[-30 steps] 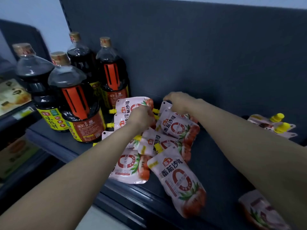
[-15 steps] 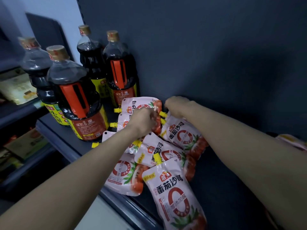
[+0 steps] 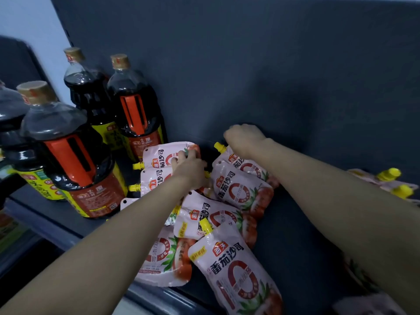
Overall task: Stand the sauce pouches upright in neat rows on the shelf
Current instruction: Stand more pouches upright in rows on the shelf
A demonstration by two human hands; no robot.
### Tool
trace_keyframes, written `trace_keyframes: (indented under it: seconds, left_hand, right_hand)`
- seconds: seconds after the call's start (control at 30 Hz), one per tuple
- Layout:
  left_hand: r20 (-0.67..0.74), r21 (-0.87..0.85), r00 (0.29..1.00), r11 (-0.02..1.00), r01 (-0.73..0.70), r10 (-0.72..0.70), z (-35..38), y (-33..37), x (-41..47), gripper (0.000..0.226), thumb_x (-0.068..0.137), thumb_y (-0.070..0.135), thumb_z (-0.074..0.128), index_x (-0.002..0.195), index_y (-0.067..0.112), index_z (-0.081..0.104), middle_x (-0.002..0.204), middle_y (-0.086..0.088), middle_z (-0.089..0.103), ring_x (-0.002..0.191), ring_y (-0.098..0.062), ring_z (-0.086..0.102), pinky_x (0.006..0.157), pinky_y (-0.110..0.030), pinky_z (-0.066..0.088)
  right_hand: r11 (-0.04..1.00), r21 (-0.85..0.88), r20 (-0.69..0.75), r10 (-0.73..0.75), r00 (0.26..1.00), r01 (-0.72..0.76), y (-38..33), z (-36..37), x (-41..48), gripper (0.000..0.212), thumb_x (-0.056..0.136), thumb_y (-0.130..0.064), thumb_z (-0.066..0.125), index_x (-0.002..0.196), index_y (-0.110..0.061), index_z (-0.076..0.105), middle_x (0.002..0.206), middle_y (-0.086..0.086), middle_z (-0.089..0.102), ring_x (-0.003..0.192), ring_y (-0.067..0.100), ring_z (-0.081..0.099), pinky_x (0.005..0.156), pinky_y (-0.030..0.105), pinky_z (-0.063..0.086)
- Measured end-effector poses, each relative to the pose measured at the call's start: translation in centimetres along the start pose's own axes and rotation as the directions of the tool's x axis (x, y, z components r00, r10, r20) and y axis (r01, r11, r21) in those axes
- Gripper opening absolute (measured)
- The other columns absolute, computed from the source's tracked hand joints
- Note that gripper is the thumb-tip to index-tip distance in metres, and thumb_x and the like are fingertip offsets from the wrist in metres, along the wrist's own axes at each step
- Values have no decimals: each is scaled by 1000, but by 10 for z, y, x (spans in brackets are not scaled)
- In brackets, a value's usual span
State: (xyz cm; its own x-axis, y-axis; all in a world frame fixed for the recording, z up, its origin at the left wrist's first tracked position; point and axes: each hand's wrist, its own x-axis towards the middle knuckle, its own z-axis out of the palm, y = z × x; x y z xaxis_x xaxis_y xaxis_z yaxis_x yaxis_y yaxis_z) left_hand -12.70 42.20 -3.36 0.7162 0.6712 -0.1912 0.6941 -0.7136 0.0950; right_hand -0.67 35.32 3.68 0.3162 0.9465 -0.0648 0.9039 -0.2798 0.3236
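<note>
Lowest in the frame, at centre, the nearest pouch (image 3: 241, 273) lies flat on the shelf (image 3: 302, 242). Its long axis runs from lower right to upper left, with the yellow spout aimed into the pile. Left of it, a second flat pouch (image 3: 159, 255) shows under the left forearm, at the shelf's front lip. Just above these a middle pouch (image 3: 216, 218) lies flat too. None of the sauce pouches in view stands upright (so the rows look barely begun).

Further in, at mid-frame, the left hand (image 3: 189, 170) has its fingers curled over the tomato-printed bottom end of the rear pouch (image 3: 163, 154), gripping it. That pouch lies on its side with its long axis across the frame. Its spout points left toward the soy sauce bottles (image 3: 75, 160), and its bottom end is to the right, in the hand. A twin pouch (image 3: 154, 180) just below it lies the same way.

Farthest back, the right hand (image 3: 244, 138) sits against the back panel (image 3: 272, 76), knuckles toward the camera and fingers tucked out of sight. It is just beside the spout of the slanting pouch (image 3: 238, 164); whether it pinches that spout I cannot tell. This pouch points up and left, with its bottom end down to the right.

The coming move likely turns on the rear pouch. It needs a quarter turn to bring the spout from the left to the top, and the left hand is the one already on it.

More pouches (image 3: 386, 178) lie at the right edge.
</note>
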Motion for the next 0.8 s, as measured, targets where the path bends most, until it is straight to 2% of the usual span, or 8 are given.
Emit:
trace_keyframes:
  seconds: [0.1,0.37,0.43,0.5,0.57,0.6,0.67,0.8]
  left_hand:
    - [26,38,999,998,-42,41,1,7,8,50,75,44,69,121,26,62,149,-11,22,136,-39,16,113,-53,15]
    - [-16,-99,990,985,-144,143,-2,6,10,30,74,38,73,97,19,69,131,-9,45,135,-43,18,113,-52,17]
    - [-32,-143,985,974,-175,172,-9,7,6,29,73,36,74,94,16,69,124,-8,50,132,-40,24,113,-51,16]
    - [-60,-189,976,957,-219,212,-17,10,3,31,73,35,74,97,16,70,118,-7,55,125,-35,32,110,-48,21]
    - [-92,-311,960,908,-281,266,-26,15,-1,29,72,29,76,97,15,70,106,-7,62,113,-29,44,98,-40,37]
    - [-98,-397,952,866,-305,290,-30,18,-4,25,72,22,77,94,12,70,98,-7,64,103,-26,50,84,-34,44]
    - [-103,-514,937,789,-338,334,-39,27,-12,18,73,12,75,88,7,69,80,-3,61,80,-18,55,59,-25,42]
    - [-169,-573,906,710,-410,387,-52,46,-23,9,74,4,70,78,-3,64,62,0,52,59,-11,47,50,-25,36]
  right_hand:
    - [999,-11,-13,44,999,-44,5,-2,-8,30,88,5,45,110,-5,61,118,15,62,108,35,61,70,34,42]
    - [990,42,-12,137,990,-136,16,-9,-29,24,91,0,44,110,-5,59,112,16,63,102,35,61,67,33,39]
    - [983,87,-4,162,987,-162,21,-9,-34,19,91,-4,47,102,-8,62,105,15,63,94,33,61,65,33,39]
    - [967,147,7,210,978,-208,26,-8,-38,14,91,-11,51,81,-13,61,91,12,62,80,30,59,62,32,40]
    - [940,205,24,275,961,-274,32,-7,-45,20,90,-18,54,70,-15,56,81,7,57,74,27,56,58,31,40]
    - [924,224,30,311,950,-309,35,-8,-50,20,90,-21,55,71,-15,56,80,5,55,73,26,55,57,30,39]
    - [889,241,33,393,919,-389,42,-9,-61,18,89,-24,56,74,-15,57,79,4,51,73,27,52,54,27,37]
    - [797,287,48,543,839,-532,54,-4,-84,17,88,-25,57,78,-12,61,80,8,50,74,29,50,63,29,40]
